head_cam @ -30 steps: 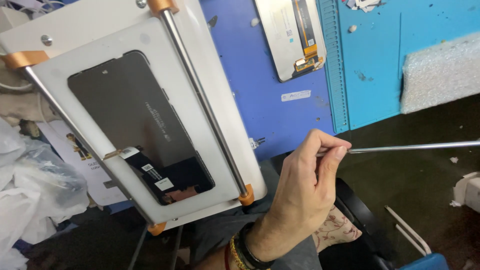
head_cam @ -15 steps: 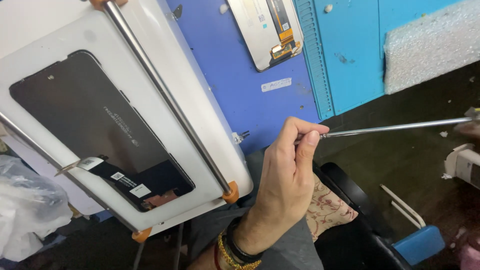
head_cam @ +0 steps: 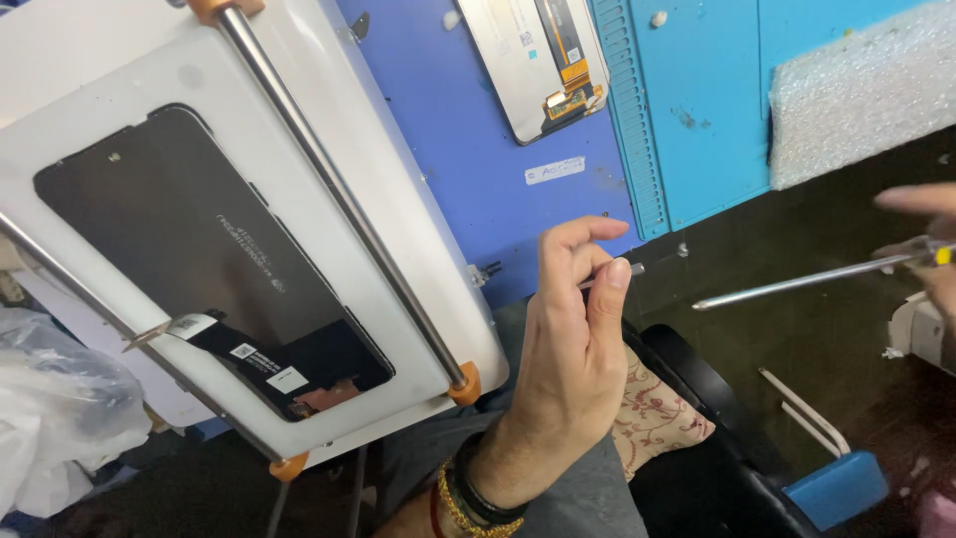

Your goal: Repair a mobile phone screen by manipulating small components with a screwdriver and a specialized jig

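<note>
1. The right hand point(head_cam: 568, 369), wrist bracelets nearest, pinches a thin metal tool point(head_cam: 609, 276) between closed fingers point(head_cam: 609, 289).
2. Left of it, a dark phone screen point(head_cam: 209, 264) lies in a white clamp frame point(head_cam: 398, 259).
3. Farther right, another person's hand point(head_cam: 931, 244) holds a long screwdriver point(head_cam: 807, 282).

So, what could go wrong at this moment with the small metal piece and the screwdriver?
1. The left hand pinches the small metal piece only by thumb and index finger, over the dark floor; if it slips, it may be hard to find.
2. The screwdriver in the right hand points its bare tip toward the left hand, so it could poke it.
3. The tilted white frame holding the phone screen lies close beside the left wrist; a bump could shift it.
</note>
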